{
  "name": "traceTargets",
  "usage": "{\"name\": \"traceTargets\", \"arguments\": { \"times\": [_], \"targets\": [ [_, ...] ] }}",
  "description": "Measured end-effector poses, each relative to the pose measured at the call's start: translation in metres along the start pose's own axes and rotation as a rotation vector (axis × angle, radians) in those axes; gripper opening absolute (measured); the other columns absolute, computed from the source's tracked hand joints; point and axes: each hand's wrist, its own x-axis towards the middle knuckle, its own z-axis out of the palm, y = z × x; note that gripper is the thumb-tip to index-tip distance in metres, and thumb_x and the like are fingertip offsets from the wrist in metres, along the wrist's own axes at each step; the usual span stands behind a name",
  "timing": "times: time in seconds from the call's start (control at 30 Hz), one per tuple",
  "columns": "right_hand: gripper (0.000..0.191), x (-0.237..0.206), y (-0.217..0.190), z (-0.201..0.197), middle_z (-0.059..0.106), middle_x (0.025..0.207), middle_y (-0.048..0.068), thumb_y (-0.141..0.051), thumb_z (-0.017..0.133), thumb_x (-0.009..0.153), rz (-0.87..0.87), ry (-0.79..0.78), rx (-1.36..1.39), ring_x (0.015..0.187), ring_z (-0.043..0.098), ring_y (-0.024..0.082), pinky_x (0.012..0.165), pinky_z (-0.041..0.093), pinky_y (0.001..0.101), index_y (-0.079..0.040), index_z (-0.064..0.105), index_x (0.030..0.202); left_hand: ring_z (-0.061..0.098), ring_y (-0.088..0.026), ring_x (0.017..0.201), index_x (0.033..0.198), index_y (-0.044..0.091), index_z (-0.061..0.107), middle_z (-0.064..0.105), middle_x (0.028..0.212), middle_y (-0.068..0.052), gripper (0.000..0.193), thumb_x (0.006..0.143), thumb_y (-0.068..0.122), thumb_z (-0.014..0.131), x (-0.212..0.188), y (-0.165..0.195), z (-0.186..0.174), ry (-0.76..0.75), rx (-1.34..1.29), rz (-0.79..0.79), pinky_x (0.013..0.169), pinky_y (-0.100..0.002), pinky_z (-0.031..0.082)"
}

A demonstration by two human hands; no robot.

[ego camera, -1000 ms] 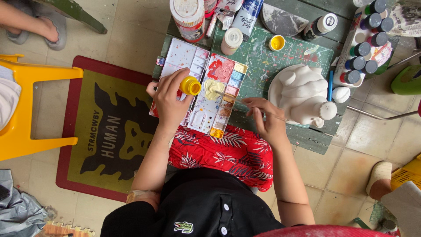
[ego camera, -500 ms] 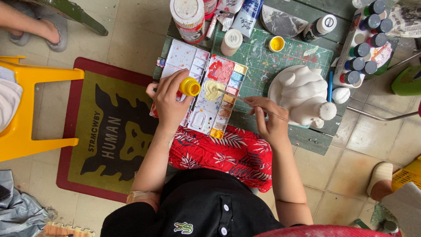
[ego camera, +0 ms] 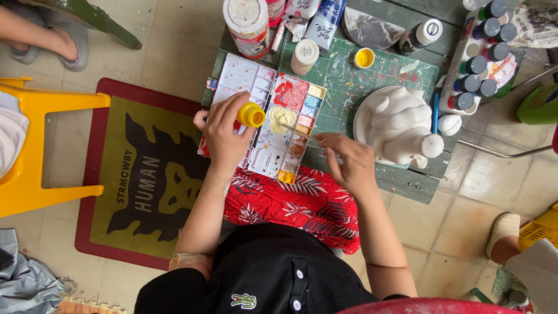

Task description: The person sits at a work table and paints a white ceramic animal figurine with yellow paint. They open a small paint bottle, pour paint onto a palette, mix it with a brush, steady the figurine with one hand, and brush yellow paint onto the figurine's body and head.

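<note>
My left hand [ego camera: 224, 131] grips a small yellow paint bottle [ego camera: 251, 114] over the left side of a white paint palette [ego camera: 264, 125] smeared with red, yellow and blue. My right hand [ego camera: 344, 161] holds a thin paintbrush [ego camera: 302, 135] whose tip rests in a pale yellow puddle on the palette. A white unpainted plaster figure [ego camera: 400, 125] stands on a plate just right of my right hand, on a green cutting mat [ego camera: 349, 72].
A large paint jar [ego camera: 248, 20], tubes, a small cream bottle [ego camera: 304, 55], a yellow cap [ego camera: 364, 57] and a tray of dark paint bottles [ego camera: 482, 55] ring the low table. A yellow stool [ego camera: 40, 145] and a mat [ego camera: 139, 174] lie left. Other people's feet are in the upper left and lower right.
My right hand has shifted slightly left and up, bringing the brush tip onto the yellow paint in the palette. My left hand keeps the yellow bottle in place.
</note>
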Motion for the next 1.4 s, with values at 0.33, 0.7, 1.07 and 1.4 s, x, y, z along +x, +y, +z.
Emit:
{"name": "traceTargets", "arguments": {
  "times": [0.33, 0.7, 1.07, 1.4],
  "targets": [
    [0.010, 0.006, 0.007, 0.000, 0.077, 0.111, 0.011, 0.005, 0.061, 0.098, 0.076, 0.035, 0.036, 0.077, 0.074, 0.017, 0.068, 0.060, 0.0298, -0.003, 0.065, 0.103, 0.066, -0.015, 0.120, 0.133, 0.015, 0.065, 0.071, 0.132, 0.002, 0.063, 0.076, 0.008, 0.090, 0.001, -0.004, 0.000, -0.004, -0.019, -0.018, 0.103, -0.039, 0.028],
    [0.012, -0.012, 0.020, 0.010, 0.076, 0.113, 0.015, 0.007, 0.055, 0.102, 0.123, 0.134, 0.119, 0.079, 0.074, 0.015, 0.072, 0.059, 0.0272, 0.000, 0.064, 0.107, 0.066, -0.015, 0.119, 0.134, 0.015, 0.066, 0.071, 0.131, 0.001, 0.063, 0.077, 0.008, 0.090, 0.000, -0.016, 0.001, 0.010, -0.001, 0.005, 0.104, -0.040, 0.029],
    [0.011, -0.048, 0.036, 0.041, 0.076, 0.110, 0.019, 0.002, 0.048, 0.107, 0.204, 0.226, 0.201, 0.076, 0.075, 0.017, 0.073, 0.058, 0.0273, 0.002, 0.059, 0.106, 0.066, -0.015, 0.120, 0.134, 0.015, 0.066, 0.071, 0.131, 0.002, 0.062, 0.077, 0.007, 0.089, -0.009, -0.021, -0.001, 0.004, 0.006, -0.009, 0.104, -0.039, 0.029],
    [0.017, -0.053, 0.046, 0.065, 0.076, 0.102, 0.019, -0.012, 0.038, 0.115, 0.410, 0.485, 0.623, 0.060, 0.068, 0.014, 0.046, 0.037, 0.0196, 0.000, 0.050, 0.114, 0.066, -0.015, 0.120, 0.134, 0.016, 0.066, 0.071, 0.131, 0.002, 0.060, 0.079, 0.009, 0.090, -0.013, -0.017, -0.001, 0.004, -0.003, -0.004, 0.103, -0.039, 0.029]
  ]
}}
